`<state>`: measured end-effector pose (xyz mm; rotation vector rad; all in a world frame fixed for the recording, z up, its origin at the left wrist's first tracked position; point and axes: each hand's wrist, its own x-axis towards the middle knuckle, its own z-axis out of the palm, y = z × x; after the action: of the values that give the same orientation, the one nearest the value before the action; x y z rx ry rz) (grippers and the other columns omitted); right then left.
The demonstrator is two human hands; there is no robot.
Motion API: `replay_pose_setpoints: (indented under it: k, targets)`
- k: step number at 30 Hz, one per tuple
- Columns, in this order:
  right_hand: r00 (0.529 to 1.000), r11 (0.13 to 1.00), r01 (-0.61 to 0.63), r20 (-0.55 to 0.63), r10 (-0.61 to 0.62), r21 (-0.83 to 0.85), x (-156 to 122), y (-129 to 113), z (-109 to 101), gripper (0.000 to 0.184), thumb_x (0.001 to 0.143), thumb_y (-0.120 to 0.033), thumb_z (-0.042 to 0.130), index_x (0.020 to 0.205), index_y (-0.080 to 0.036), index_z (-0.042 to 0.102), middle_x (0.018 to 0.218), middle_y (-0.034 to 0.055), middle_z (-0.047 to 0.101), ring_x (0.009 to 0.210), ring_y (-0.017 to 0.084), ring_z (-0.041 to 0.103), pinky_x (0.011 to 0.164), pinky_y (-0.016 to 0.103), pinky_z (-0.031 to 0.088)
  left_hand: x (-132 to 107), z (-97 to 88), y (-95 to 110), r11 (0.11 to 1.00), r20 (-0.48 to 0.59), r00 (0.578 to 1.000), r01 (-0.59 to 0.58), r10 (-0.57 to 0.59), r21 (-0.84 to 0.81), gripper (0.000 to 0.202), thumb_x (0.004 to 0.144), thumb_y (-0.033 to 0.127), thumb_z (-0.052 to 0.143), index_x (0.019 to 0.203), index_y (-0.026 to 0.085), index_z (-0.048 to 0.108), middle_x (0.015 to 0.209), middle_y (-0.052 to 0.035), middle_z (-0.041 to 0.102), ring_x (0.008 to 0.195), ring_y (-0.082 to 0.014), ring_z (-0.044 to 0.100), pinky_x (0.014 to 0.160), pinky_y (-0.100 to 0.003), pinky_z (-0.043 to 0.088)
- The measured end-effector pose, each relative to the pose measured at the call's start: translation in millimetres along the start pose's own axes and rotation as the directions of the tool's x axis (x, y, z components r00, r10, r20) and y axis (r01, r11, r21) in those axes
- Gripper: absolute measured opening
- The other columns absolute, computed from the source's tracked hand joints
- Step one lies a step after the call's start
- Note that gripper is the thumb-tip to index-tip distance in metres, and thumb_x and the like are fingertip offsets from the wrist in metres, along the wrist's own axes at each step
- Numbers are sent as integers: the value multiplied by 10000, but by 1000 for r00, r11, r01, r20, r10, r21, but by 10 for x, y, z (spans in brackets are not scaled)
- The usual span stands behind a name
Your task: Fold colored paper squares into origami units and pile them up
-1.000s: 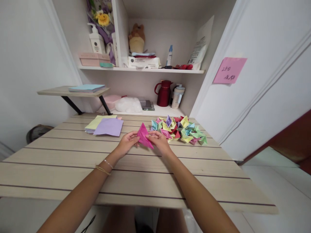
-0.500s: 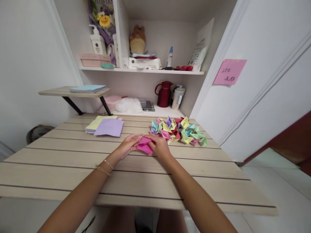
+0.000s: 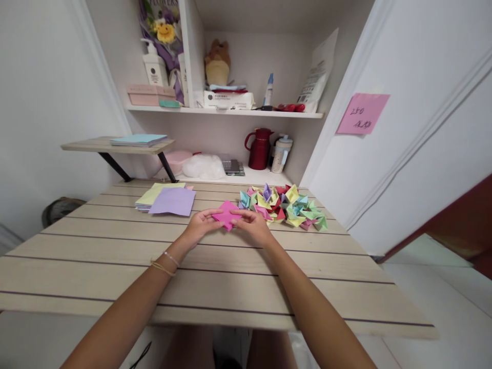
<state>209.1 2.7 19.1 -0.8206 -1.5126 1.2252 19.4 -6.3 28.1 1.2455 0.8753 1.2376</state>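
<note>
A folded pink paper [image 3: 226, 213] is held just above the wooden table [image 3: 115, 266] between both my hands. My left hand [image 3: 200, 224] pinches its left edge with closed fingers. My right hand [image 3: 253, 225] pinches its right edge, thumb and fingers pressed on the paper. Just right of my hands lies a heap of several folded paper pieces [image 3: 286, 206] in pink, yellow, green, blue and purple. A stack of flat paper sheets [image 3: 167, 199], purple on top and yellow beneath, lies to the left at the table's far side.
Behind the table, a low shelf carries a red jug [image 3: 259, 147], a cup [image 3: 280, 152] and a pink box [image 3: 177, 160]. An upper shelf [image 3: 223, 110] holds bottles, boxes and a plush toy. A side shelf [image 3: 115, 144] with blue paper juts out left. A pink note [image 3: 362, 113] sticks on the right wall.
The pink paper stood up as a pointed shape, was pressed down onto the table, and is now flatter and held slightly farther away. Both hands stayed on it.
</note>
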Motion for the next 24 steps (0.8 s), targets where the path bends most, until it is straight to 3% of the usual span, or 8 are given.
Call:
replay_pose_setpoints:
  k: [4, 10, 16, 24]
  targets:
    - [1000, 1000, -7, -14, 7, -3, -6, -15, 6, 395, 596, -384, 740, 917, -158, 699, 700, 41, 673, 635, 141, 592, 607, 279, 482, 16, -20, -18, 999, -47, 999, 7, -5, 33, 384, 580, 251, 766, 924, 104, 678, 938, -122, 697, 830, -194, 650, 854, -358, 471]
    - [998, 999, 8, -57, -5, 51, 0, -37, 21, 375, 595, -387, 735, 896, -166, 702, 694, 28, 667, 592, 120, 572, 583, 268, 479, 12, -33, -37, 999, 39, 998, 43, -43, 7, 567, 480, 170, 812, 1014, 93, 638, 916, -129, 703, 857, -225, 657, 835, -394, 489]
    - [999, 1000, 16, -39, -16, 18, 5, -24, 6, 372, 603, -382, 732, 898, -160, 697, 690, 32, 665, 588, 124, 571, 567, 263, 470, 13, -33, -24, 999, 18, 999, 43, -44, 24, 434, 545, 228, 787, 946, 105, 675, 918, -123, 704, 832, -208, 660, 846, -373, 481]
    - [1000, 999, 7, 7, -7, -35, 4, 17, -15, 427, 591, -362, 752, 966, -171, 676, 734, 39, 672, 664, 149, 602, 613, 279, 479, 39, -74, -68, 995, 4, 997, 77, -77, -70, 329, 597, 263, 760, 879, 104, 700, 882, -115, 706, 809, -193, 656, 831, -352, 496]
